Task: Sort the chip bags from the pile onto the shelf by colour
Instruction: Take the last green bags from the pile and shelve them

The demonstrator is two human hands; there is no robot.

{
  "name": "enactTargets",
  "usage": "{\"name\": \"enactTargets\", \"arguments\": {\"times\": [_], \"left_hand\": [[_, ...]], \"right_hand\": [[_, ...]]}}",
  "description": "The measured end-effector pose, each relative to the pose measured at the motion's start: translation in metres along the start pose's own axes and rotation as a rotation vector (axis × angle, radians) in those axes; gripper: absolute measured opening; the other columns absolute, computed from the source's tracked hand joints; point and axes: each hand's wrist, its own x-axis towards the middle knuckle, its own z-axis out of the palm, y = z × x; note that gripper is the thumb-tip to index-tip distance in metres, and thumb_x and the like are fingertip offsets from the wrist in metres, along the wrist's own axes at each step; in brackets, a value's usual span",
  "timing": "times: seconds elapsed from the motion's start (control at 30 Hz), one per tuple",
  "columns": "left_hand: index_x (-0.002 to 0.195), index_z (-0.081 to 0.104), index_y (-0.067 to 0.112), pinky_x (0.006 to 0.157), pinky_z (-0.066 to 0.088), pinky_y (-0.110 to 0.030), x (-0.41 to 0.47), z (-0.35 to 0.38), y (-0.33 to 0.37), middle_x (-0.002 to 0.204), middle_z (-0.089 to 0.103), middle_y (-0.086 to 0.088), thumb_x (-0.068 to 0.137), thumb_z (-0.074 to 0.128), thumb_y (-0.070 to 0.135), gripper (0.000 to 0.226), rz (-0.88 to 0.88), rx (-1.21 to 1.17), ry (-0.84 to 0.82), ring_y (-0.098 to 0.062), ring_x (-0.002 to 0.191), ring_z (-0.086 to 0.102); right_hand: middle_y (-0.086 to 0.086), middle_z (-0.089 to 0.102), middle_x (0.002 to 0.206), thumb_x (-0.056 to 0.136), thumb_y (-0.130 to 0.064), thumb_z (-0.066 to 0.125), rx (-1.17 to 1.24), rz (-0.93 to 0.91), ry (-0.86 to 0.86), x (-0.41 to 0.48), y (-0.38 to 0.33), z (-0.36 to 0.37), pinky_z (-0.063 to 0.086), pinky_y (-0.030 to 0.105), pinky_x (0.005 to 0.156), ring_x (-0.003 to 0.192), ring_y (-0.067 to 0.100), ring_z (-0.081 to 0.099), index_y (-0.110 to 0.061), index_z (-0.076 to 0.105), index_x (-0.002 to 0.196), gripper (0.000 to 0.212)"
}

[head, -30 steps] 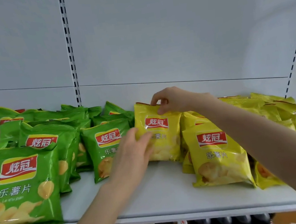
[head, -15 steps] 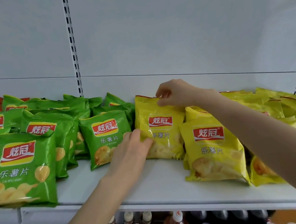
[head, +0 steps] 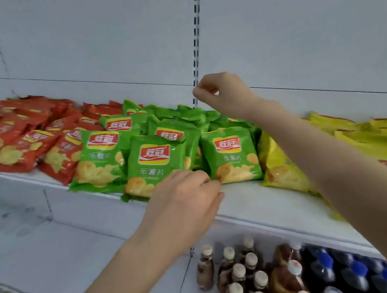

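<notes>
Curling at the front edge of the shelf (head: 258,199), left hand (head: 187,197) is sitting right by a green bag (head: 232,155), grip unclear, right hand (head: 222,94) is hanging curled, empty.

Red bags (head: 10,138) have pale yellowish chips printed on them. The green bags (head: 157,161) are bright lime with a red logo, white lettering, a yellow band and golden chips underneath, and the yellow bags (head: 375,141) are too blurry to read beyond small red patches. The shelf (head: 258,202) is plain white, the wall (head: 95,35) is pale grey-white with a strip (head: 196,20) of black slots, and the brown bottles (head: 204,270) have cream caps while the dark bottles (head: 325,262) have blue ones.
</notes>
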Motion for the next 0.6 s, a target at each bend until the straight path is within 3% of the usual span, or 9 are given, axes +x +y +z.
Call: {"name": "enactTargets", "arguments": {"times": [0.17, 0.47, 0.53, 0.6], "left_hand": [[0.071, 0.07, 0.011, 0.055, 0.052, -0.034, -0.085, -0.082, -0.082, 0.066, 0.061, -0.004, 0.087, 0.045, 0.029, 0.035, -0.123, 0.148, -0.025, -0.028, 0.061, 0.061], [0.072, 0.071, 0.012, 0.052, 0.053, -0.034, -0.232, -0.215, -0.22, 0.069, 0.064, -0.003, 0.088, 0.042, 0.032, 0.039, -0.348, 0.372, -0.061, -0.026, 0.064, 0.063], [0.073, 0.071, 0.012, 0.053, 0.054, -0.034, -0.253, -0.229, -0.249, 0.069, 0.065, -0.003, 0.088, 0.042, 0.032, 0.039, -0.383, 0.389, -0.059, -0.025, 0.062, 0.063], [0.072, 0.071, 0.012, 0.052, 0.054, -0.033, -0.273, -0.237, -0.279, 0.068, 0.065, -0.003, 0.087, 0.041, 0.032, 0.04, -0.406, 0.415, -0.064, -0.024, 0.061, 0.063]], "right_hand": [[0.014, 0.067, 0.094, 0.094, -0.02, 0.052, 0.129, -0.211, -0.034, 0.028, -0.129, 0.095, 0.039, 0.028, 0.075, 0.084, 0.022, 0.058, 0.001, 0.066, 0.094, 0.025], [0.015, 0.066, 0.087, 0.091, -0.017, 0.056, 0.324, -0.403, -0.188, 0.07, -0.33, 0.261, 0.043, 0.035, 0.076, 0.08, 0.027, 0.058, 0.002, 0.066, 0.089, 0.021], [0.009, 0.063, 0.083, 0.092, -0.017, 0.056, 0.343, -0.411, -0.217, 0.086, -0.357, 0.29, 0.04, 0.024, 0.068, 0.075, 0.02, 0.052, 0.0, 0.066, 0.09, 0.02], [0.006, 0.061, 0.082, 0.092, -0.017, 0.056, 0.35, -0.422, -0.241, 0.105, -0.38, 0.32, 0.036, 0.022, 0.066, 0.075, 0.016, 0.051, -0.001, 0.066, 0.091, 0.019]]}}
